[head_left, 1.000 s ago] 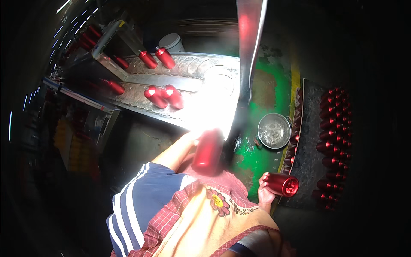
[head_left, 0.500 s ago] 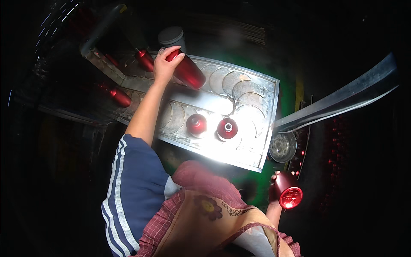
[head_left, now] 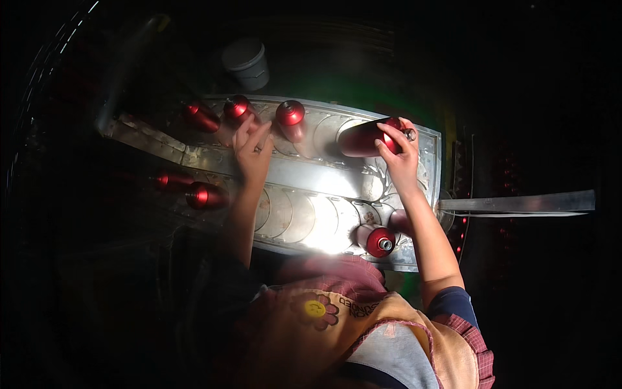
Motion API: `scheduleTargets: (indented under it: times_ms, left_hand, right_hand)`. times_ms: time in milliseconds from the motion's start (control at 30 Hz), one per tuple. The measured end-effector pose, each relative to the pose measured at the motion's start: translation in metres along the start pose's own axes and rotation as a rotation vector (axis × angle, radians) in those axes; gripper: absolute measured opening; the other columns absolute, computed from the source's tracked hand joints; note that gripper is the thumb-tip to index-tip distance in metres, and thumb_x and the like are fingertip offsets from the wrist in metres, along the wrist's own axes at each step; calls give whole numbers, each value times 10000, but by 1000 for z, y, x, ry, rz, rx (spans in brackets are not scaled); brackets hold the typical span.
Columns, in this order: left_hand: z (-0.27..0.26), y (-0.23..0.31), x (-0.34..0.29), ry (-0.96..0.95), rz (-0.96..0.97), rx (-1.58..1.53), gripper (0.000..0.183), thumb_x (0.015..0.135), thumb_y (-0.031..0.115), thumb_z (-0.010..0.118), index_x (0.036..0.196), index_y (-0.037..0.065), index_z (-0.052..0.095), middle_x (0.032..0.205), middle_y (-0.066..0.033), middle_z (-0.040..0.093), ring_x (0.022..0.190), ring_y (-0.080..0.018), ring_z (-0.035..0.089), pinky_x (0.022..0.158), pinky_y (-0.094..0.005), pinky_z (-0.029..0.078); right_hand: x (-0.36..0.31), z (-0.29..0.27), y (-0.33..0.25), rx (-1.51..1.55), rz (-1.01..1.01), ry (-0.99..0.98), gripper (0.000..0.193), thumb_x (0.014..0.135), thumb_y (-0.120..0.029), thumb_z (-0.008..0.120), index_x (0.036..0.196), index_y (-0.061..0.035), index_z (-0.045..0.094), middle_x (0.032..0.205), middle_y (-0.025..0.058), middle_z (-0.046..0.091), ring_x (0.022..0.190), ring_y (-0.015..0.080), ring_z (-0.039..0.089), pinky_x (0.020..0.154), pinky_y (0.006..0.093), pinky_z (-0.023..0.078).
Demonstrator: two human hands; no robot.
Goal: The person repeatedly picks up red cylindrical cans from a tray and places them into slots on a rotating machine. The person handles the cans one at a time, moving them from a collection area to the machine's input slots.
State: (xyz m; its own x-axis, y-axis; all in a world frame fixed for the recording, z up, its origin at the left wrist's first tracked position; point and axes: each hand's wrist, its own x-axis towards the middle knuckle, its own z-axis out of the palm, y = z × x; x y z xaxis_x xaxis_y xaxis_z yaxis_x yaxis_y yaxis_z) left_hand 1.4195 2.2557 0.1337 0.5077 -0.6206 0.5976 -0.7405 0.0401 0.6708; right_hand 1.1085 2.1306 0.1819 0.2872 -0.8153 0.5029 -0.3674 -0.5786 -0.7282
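My right hand grips a shiny red metal bottle near its neck. The bottle lies tilted on its side above the far right part of a metal conveyor with overlapping crescent plates. My left hand has its fingers apart. Its fingertips overlap a red bottle on the far lane; whether they touch it I cannot tell. Just right of that hand another red bottle stands on the far lane. On the near lane, close to my right forearm, is a red bottle with an open neck.
More red bottles stand on the near lane at left, another on the far lane. A grey lidded bucket is beyond the conveyor. A metal strip juts out at right. Bright light glares off the near lane.
My left hand has let go of the bottle it held. My right hand has brought its bottle up from the lower right over the conveyor. Near-lane bottles have shifted right.
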Motion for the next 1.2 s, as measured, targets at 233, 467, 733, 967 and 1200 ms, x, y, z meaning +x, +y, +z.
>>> scheduleTargets:
  times_ms: [233,467,733,967,1200]
  left_hand:
    - [-176,-46,-77,49,-425,176,485,779,139,744,1246,80,629,1298,-132,595,1185,-299,528,1015,-403,426]
    - [-125,-75,-113,75,-519,189,585,698,192,828,1233,93,614,1222,-147,577,1164,-348,523,991,-439,444]
    - [-99,-44,-131,69,-415,-5,242,775,89,760,1003,29,705,1067,-113,605,1009,-282,597,921,-371,473]
    - [-80,86,-140,283,-136,375,322,798,114,748,1088,30,636,1104,-115,621,1047,-308,562,910,-416,458]
    - [58,318,-255,-313,-459,-727,339,1012,317,541,855,34,641,637,-7,550,503,-69,465,464,-214,351]
  right_hand:
    - [35,159,32,-268,73,-333,453,776,-133,761,1192,-298,689,1437,211,387,1287,418,392,1065,437,406]
    - [32,166,-20,-252,41,-487,520,789,-163,740,1284,-289,644,1528,286,267,1381,443,278,1143,470,314]
    - [-22,0,-97,361,-105,-399,367,832,38,659,1161,-116,711,1303,126,506,1117,234,579,933,332,498]
    - [-155,-192,-66,359,34,-134,333,760,99,594,1032,-44,723,935,54,550,812,135,558,699,243,454]
    - [-309,-381,-24,243,268,148,377,706,160,523,948,-36,736,826,-12,464,661,54,385,600,192,297]
